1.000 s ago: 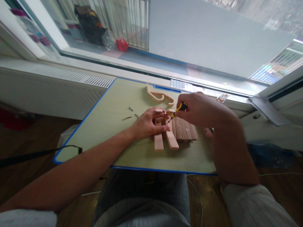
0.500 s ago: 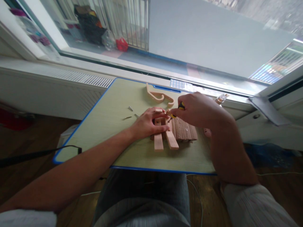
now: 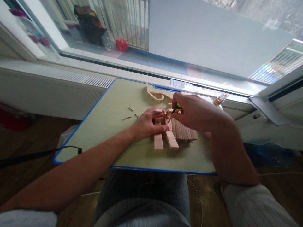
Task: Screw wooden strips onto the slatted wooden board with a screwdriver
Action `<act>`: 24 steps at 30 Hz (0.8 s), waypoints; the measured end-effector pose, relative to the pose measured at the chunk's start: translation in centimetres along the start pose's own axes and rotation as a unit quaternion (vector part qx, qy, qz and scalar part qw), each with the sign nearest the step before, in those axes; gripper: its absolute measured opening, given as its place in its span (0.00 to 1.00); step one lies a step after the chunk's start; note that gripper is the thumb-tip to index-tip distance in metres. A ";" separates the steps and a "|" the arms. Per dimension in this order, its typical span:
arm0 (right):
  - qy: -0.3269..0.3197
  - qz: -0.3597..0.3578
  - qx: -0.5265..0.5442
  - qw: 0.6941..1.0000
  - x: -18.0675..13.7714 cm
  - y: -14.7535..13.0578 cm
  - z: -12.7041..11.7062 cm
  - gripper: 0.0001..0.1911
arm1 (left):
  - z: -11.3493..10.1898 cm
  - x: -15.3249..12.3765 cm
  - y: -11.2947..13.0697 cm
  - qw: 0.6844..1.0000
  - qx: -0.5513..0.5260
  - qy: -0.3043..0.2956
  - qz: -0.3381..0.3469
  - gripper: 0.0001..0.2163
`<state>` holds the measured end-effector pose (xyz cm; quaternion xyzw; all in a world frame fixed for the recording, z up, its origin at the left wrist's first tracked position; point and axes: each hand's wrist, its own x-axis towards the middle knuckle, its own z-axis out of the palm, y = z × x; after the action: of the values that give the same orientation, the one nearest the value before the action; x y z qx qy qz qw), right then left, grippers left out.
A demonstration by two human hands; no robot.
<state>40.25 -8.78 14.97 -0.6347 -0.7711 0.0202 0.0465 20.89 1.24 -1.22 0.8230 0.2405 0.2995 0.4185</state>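
Observation:
My left hand (image 3: 146, 123) lies over a small wooden assembly (image 3: 165, 136) of light slats, its fingers pressed on the upper ends of the slats. A ribbed brown wooden panel (image 3: 183, 132) is joined to the slats on the right. My right hand (image 3: 193, 112) is closed round a yellow and black screwdriver (image 3: 175, 109), whose tip meets the top of the slats beside my left fingertips. Both hands work at the middle of a pale green table (image 3: 113, 126) with a blue rim.
A curved wooden piece (image 3: 156, 94) lies at the table's far edge. Three loose screws (image 3: 130, 113) rest left of my left hand. A small glue bottle (image 3: 219, 100) stands on the window sill at right. A black cable (image 3: 42, 153) crosses the near left corner.
My right hand has shifted slightly left and turned on the screwdriver, so less of the handle shows. My left hand and the wooden pieces have stayed put.

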 end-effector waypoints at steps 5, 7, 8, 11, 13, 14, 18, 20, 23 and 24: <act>0.019 -0.011 0.009 1.000 0.2 0.0 -0.1 0.06 | 0.0 0.1 -0.1 1.000 -0.003 -0.002 0.007 0.25; 0.017 -0.021 0.003 1.000 0.4 0.1 0.1 0.07 | 0.0 0.1 -0.1 1.000 0.011 0.000 0.013 0.24; 0.014 -0.025 0.001 1.000 0.5 0.2 0.2 0.08 | 0.0 0.1 -0.1 1.000 0.017 0.001 0.013 0.23; 0.011 -0.034 0.012 0.999 0.5 0.6 0.5 0.12 | 0.0 0.0 0.0 1.000 0.025 0.004 0.012 0.22; 0.009 -0.041 0.027 0.999 0.4 1.0 0.5 0.16 | 0.1 0.0 0.0 1.000 0.019 0.006 0.011 0.23; 0.008 -0.046 0.034 0.998 0.3 1.1 0.5 0.17 | 0.1 0.0 0.0 1.000 0.015 0.007 0.011 0.24; 0.009 -0.059 0.036 0.998 0.2 1.2 0.3 0.16 | 0.1 0.0 -0.1 1.000 0.009 0.007 0.017 0.24; 0.017 -0.053 0.032 0.998 0.1 0.9 0.1 0.14 | 0.1 0.0 -0.2 1.000 0.012 0.008 0.022 0.23; 0.034 -0.043 0.023 0.998 0.1 0.4 0.1 0.12 | 0.1 0.0 -0.1 1.000 0.007 0.011 0.020 0.24; 0.037 -0.044 0.019 0.998 0.1 0.2 0.1 0.12 | 0.1 0.0 -0.1 1.000 0.003 0.010 0.015 0.24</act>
<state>40.44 -8.65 14.89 -0.5996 -0.7954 0.0093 0.0883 20.94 1.23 -1.36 0.8248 0.2329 0.3130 0.4093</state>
